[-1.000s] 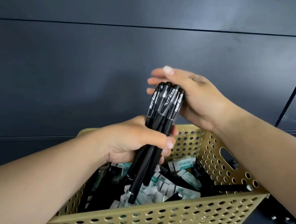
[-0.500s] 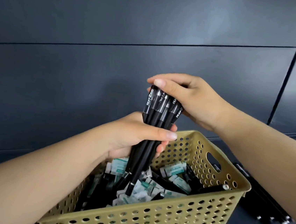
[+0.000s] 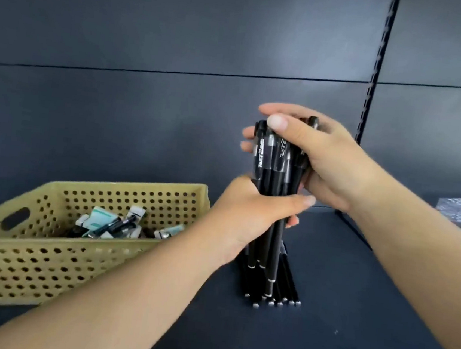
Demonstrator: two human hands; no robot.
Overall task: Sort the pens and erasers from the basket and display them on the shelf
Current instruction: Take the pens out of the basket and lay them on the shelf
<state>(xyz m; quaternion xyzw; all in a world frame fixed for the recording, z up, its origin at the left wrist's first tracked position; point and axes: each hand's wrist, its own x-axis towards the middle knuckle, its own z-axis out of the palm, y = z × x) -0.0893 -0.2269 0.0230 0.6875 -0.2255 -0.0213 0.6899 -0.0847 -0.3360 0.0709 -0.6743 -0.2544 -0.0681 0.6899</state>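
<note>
Both hands grip one bundle of pens: left hand mid-barrel, right hand over the caps. Lower them evenly beside the laid row on the shelf.

- The light is soft and rather dim; it seems to come from above and from the right, where the dark back panel has a pale sheen.
- No hard glare is visible.
- The shelf carries only weak shadows.
- The basket is a little blurred, and the fingertips of the left hand are also soft.
- Straight lines bend near the edges, as with a wide lens.
</note>
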